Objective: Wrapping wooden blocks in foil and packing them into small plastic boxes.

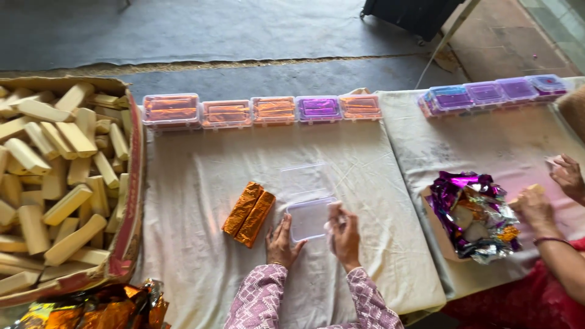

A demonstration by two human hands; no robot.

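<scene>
Head view, lower centre: my left hand (284,242) spread flat beside clear box (309,218); right hand (345,234) pinching its edge. Orange-wrapped bars (248,214) just left. I judge: steady box, keep lid (304,180) back.

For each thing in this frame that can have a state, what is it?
Clear box: open, empty, lid hinged back.
Left hand: flat on cloth, touching box.
Right hand: holding box edge.
Orange bars: wrapped, two side by side.
Row of boxes: closed, filled.
Cardboard carton: open, full of unwrapped bars.
</scene>
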